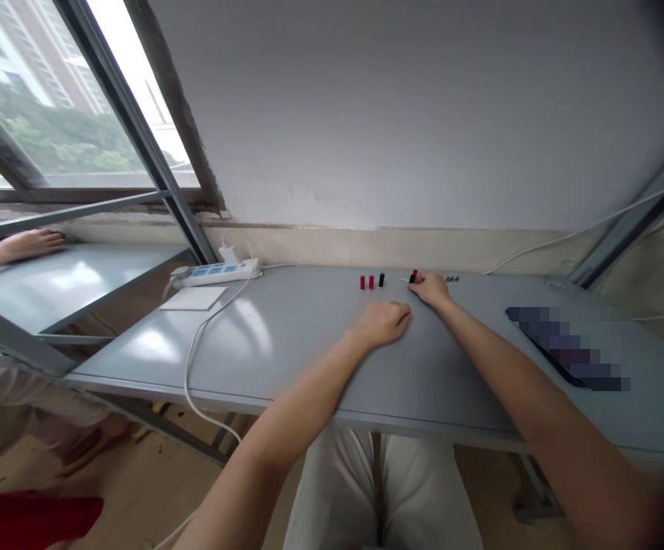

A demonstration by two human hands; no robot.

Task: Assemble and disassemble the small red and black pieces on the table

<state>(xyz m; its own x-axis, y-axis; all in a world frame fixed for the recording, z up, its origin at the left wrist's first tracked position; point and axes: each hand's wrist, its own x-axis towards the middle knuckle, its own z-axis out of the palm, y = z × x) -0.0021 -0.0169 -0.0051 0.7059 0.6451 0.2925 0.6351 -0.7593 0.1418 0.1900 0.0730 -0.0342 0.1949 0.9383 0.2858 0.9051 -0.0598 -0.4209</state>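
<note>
My right hand [432,290] is closed at the back of the desk, its fingertips pinching a small black-and-red cylinder [412,277]. A thin pale sliver shows just left of that piece. In front and to the left, my left hand [385,324] rests on the desktop with curled fingers; whatever may be inside them is hidden. Two small red cylinders [367,282] and a black cylinder [382,279] stand upright in a row left of my right hand. Several tiny dark pieces [451,279] lie just beyond it to the right, too small to name.
A white power strip [217,272] and a flat white sheet [192,299] lie at the desk's left, with a white cable [194,344] running over the front edge. A blurred dark flat object [566,347] lies right. Another person's hand [34,243] is on the neighbouring desk.
</note>
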